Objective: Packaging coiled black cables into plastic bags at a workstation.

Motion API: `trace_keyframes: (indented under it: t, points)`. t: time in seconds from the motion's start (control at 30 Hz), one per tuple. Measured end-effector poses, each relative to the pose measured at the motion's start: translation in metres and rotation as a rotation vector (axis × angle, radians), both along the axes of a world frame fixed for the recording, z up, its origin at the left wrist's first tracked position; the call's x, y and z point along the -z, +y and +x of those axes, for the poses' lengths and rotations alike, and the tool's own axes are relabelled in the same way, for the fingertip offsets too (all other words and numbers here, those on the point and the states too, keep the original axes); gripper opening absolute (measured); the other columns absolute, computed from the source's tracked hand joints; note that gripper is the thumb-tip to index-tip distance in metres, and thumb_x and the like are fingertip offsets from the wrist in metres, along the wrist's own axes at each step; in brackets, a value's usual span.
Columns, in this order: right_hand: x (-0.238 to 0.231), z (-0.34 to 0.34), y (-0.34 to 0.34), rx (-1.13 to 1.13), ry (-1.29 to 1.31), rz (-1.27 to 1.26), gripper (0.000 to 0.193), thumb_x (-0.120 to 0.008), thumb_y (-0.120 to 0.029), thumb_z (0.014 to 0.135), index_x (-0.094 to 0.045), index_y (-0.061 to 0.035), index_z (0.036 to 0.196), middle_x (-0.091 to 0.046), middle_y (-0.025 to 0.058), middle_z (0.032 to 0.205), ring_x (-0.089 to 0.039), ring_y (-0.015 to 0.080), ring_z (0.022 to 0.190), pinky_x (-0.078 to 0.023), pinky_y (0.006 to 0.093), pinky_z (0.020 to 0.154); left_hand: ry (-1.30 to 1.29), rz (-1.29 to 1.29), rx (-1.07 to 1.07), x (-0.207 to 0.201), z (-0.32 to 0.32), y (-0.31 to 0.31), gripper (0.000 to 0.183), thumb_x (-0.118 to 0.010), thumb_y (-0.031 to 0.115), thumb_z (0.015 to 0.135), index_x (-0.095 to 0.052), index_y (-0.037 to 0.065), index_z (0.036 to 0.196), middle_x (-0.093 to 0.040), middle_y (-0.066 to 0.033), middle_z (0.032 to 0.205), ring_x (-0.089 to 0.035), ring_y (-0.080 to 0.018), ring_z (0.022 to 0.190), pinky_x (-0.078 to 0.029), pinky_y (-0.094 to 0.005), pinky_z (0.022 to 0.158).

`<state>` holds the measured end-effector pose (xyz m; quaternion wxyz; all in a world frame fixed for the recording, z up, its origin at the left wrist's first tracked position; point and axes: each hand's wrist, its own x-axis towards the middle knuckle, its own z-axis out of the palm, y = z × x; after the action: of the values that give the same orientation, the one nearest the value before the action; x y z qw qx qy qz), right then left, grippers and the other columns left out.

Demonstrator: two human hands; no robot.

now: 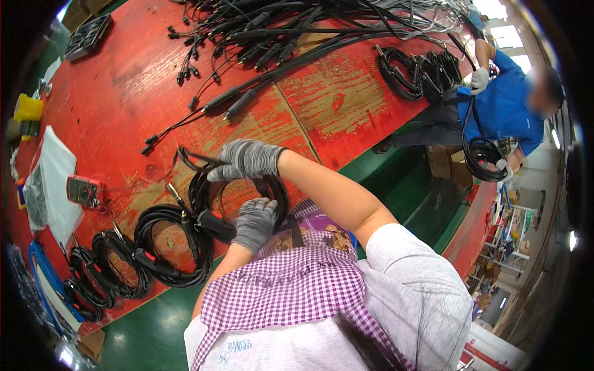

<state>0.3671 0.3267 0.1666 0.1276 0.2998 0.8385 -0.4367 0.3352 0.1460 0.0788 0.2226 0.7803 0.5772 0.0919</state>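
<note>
A coil of black cable stands near the table's front edge, between my gloved hands. My left hand, in a grey knit glove, is closed round the coil's near side, beside a black handle with a red button. My right hand, gloved in striped grey, is closed over the coil's top. A loose cable end sticks out to the left of its fingers. Just left of my hands lies another coiled cable with a metal plug.
More coiled cables line the front edge at left. A red multimeter lies near a white plastic bag. Many loose black cables cover the table's far side. At right, a person in blue holds a black cable coil.
</note>
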Motion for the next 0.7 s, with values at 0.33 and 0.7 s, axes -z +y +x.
trace_keyframes:
  t: [0.33, 0.7]
  points:
    - [0.027, 0.022, 0.087, -0.367, -0.026, 0.229, 0.032, -0.051, -0.037, 0.076, -0.063, -0.0105, 0.088, -0.061, 0.0097, 0.084, -0.058, 0.0259, 0.082, -0.045, 0.0436, 0.066, 0.077, 0.004, 0.585, -0.014, 0.229, 0.186, 0.042, -0.037, 0.026, 0.082, -0.040, 0.010, 0.121, -0.037, -0.0070, 0.129, -0.034, -0.0192, 0.120, -0.023, -0.0351, 0.100]
    - [0.019, 0.072, 0.118, -0.548, 0.201, 0.136, 0.034, -0.064, -0.024, 0.061, -0.064, -0.0145, 0.094, -0.062, 0.0054, 0.092, -0.058, 0.0223, 0.083, -0.042, 0.0375, 0.058, 0.028, 0.295, 0.414, 0.065, 0.480, 0.423, 0.046, -0.030, 0.019, 0.083, -0.030, 0.008, 0.128, -0.031, -0.0096, 0.133, -0.026, -0.0245, 0.125, -0.007, -0.0482, 0.103]
